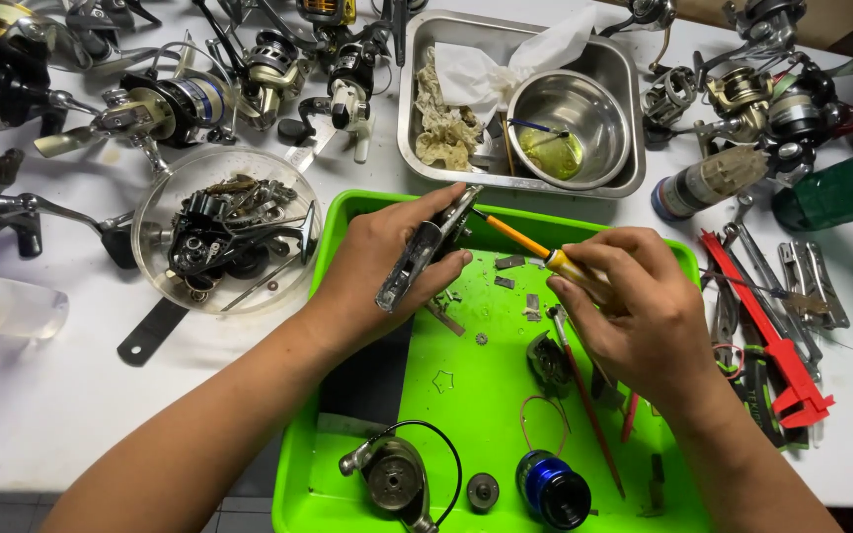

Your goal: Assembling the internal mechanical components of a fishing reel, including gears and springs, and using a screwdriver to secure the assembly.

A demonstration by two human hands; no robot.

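The left hand [387, 271] held a grey reel body [425, 252] above the far edge of the green tray [446, 395], fingers clamped around it. The right hand [634, 306] had its fingers pinched shut on an orange screwdriver [525, 242], whose tip touched the top of the reel body. It looked like a screw was being worked; the next turn likely needed a steady tip and a firm hold. Small parts, a blue spool [553, 489] and a rotor [394, 479] lay in the tray nearer the person. The steel pan [520, 99] sat just beyond the tray and a glass bowl [224, 232] to its left, so room was tight on the counter [61, 395]
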